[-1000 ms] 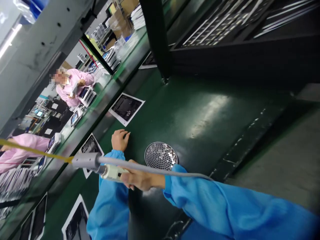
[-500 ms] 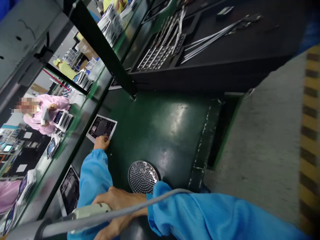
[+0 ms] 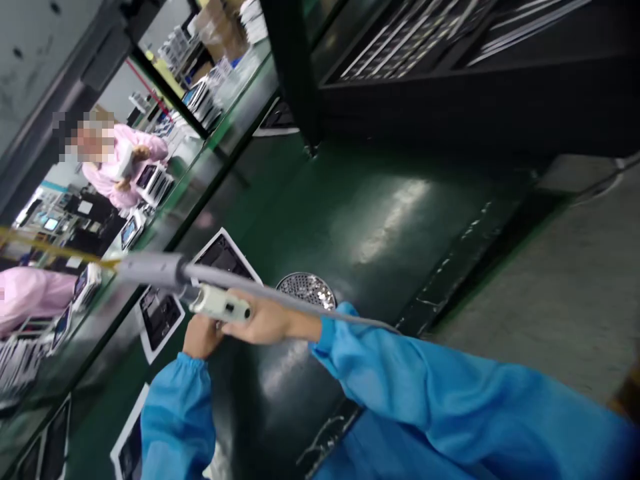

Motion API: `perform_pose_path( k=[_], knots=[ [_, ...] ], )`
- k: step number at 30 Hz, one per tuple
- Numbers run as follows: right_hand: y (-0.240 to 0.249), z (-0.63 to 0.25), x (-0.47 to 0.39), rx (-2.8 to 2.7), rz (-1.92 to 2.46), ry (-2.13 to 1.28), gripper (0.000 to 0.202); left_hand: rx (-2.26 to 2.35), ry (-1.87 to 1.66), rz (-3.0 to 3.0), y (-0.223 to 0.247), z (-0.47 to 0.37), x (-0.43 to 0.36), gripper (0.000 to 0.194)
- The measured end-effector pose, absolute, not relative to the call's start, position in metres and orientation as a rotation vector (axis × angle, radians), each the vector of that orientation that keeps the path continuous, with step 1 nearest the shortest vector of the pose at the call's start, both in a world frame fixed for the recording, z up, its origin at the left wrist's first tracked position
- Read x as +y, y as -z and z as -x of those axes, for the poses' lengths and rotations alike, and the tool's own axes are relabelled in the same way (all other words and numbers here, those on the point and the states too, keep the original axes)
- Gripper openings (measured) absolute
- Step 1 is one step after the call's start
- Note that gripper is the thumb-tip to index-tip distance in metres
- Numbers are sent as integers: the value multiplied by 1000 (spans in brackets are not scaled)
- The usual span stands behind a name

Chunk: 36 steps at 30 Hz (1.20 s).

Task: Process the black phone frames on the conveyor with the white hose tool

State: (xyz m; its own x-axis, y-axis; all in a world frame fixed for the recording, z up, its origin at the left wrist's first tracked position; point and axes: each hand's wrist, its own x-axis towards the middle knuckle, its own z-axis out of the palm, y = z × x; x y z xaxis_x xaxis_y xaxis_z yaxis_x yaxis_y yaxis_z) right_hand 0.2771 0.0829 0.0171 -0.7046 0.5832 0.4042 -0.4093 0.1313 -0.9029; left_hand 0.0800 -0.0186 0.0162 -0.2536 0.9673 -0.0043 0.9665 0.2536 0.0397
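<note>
My right hand is wrapped round the cream body of an electric screwdriver, its grey cord running back above my sleeve. Close beside it, my left hand is curled at the near edge of a white-framed tablet. The screwdriver and right hand cover its fingertips and the tablet's near part. The tablet's dark inside faces up. Just beyond the right hand sits a round metal dish with a pattern of holes and shiny small pieces on its right side. The screwdriver's tip is hidden.
More white-framed tablets lie along the left of the green table. A black tray with strips stands at the far right. A dark post rises behind. Across the line, a person in pink handles a device.
The tablet has come nearer to me and turned, with my left hand at its edge. My right hand and the screwdriver have moved forward over it. The view has shifted.
</note>
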Motion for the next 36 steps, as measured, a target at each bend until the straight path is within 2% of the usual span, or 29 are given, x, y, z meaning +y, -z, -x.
perform_pose_path(
  k=[4, 8, 14, 36],
  knots=[
    [-25, -294, 93, -1623, 258, -1620, 13, 2303, -35, -2019, -6, -123, -81, 25],
    [-23, -305, 112, -1581, 364, -1521, 14, 2368, -189, -1960, 9, -158, -108, 21],
    [-5, -310, 132, -1509, 479, -1483, 15, 2354, -548, -1980, 36, -176, -101, 26],
    [9, -307, 129, -1556, 528, -1452, 17, 2349, -653, -2029, 49, -184, -100, 25]
  ],
)
